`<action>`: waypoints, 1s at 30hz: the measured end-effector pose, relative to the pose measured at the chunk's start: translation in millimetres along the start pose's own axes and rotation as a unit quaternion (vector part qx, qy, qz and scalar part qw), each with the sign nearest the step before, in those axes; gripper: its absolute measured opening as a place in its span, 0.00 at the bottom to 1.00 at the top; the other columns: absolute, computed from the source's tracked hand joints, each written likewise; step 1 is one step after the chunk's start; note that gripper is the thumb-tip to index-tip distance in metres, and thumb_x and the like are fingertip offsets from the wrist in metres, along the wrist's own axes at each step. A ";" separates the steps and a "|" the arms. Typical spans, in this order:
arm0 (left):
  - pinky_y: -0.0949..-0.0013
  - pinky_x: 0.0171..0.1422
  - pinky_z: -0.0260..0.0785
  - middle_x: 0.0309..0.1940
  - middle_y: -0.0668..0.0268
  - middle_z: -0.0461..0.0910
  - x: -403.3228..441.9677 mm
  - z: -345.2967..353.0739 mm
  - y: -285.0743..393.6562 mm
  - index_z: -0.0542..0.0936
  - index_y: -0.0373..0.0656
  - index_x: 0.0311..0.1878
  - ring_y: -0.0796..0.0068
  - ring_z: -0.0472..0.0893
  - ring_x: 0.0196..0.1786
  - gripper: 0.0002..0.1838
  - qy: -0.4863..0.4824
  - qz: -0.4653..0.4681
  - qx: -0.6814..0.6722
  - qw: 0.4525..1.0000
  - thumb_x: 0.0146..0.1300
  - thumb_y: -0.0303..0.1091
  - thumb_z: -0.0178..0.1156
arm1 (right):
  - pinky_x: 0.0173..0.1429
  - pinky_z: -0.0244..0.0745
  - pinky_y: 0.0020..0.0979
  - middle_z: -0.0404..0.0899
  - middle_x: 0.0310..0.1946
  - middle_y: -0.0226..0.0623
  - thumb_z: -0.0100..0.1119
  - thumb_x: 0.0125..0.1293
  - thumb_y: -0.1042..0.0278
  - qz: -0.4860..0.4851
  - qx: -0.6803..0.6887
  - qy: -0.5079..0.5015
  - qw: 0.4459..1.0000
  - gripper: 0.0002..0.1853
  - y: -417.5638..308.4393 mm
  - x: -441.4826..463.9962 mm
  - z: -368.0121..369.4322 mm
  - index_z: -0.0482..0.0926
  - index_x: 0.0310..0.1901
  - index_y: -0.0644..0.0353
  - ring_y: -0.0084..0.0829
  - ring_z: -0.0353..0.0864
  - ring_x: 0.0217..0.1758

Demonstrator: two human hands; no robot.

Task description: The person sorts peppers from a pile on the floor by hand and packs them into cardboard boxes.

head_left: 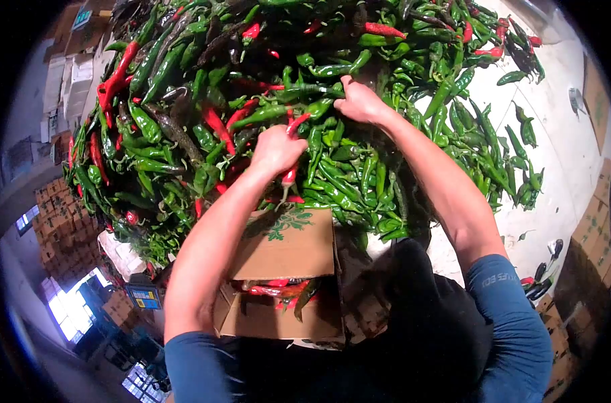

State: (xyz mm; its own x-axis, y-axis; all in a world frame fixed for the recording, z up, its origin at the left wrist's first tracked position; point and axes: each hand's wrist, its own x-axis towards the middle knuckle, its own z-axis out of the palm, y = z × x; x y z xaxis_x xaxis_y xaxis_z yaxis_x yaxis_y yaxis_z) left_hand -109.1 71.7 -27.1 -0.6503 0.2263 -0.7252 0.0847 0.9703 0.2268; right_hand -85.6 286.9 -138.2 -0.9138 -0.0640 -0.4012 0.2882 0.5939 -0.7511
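My left hand (278,149) is closed around a red chili pepper (289,177), whose ends show above and below the fist. To its right, my right hand (360,102) reaches into the heap, with thumb and forefinger pinched at the end of a green chili pepper (313,91). Green, red and dark peppers make up a large pile (178,127) around both hands. Below my left forearm stands a cardboard box (285,252) with a green leaf print. Red peppers (278,290) and a dark one (307,299) show through its opening.
Loose green peppers (487,148) spread over the white surface (554,161) at right. Stacked cartons (67,221) stand at left, and more cardboard boxes (591,235) at far right. A device with a blue screen (144,297) sits left of my arm.
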 end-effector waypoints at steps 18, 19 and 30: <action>0.70 0.34 0.76 0.30 0.64 0.83 -23.8 -18.5 5.2 0.80 0.34 0.44 0.76 0.81 0.27 0.13 -0.124 0.020 -0.447 0.886 0.56 0.28 0.63 | 0.45 0.78 0.26 0.83 0.34 0.31 0.69 0.58 0.69 0.090 0.346 -0.022 0.934 0.13 38.6 -177.3 -61.8 0.80 0.43 0.64 0.22 0.82 0.36; 0.71 0.31 0.76 0.30 0.64 0.83 -32.8 -30.0 3.3 0.80 0.34 0.46 0.77 0.80 0.26 0.13 -0.169 0.031 -0.496 0.851 0.58 0.30 0.63 | 0.46 0.78 0.27 0.84 0.35 0.32 0.69 0.58 0.69 0.074 0.338 -0.015 0.938 0.14 37.7 -178.9 -62.3 0.80 0.44 0.64 0.22 0.82 0.37; 0.62 0.51 0.71 0.56 0.59 0.78 -90.2 -35.8 -3.1 0.71 0.37 0.66 0.69 0.77 0.40 0.21 -0.175 0.156 -0.804 0.546 0.77 0.40 0.52 | 0.48 0.76 0.28 0.85 0.45 0.36 0.57 0.74 0.58 -0.008 0.376 0.063 0.925 0.21 11.8 -178.8 -75.9 0.74 0.60 0.64 0.24 0.82 0.45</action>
State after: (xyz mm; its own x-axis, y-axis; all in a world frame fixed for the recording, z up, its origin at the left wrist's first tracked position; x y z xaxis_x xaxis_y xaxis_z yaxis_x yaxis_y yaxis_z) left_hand -77.7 45.2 60.9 -0.5849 0.6351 -0.5045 -0.8061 -0.3862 0.4483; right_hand 59.5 366.1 -35.6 -0.9318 0.0536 -0.3591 0.3496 -0.1342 -0.9272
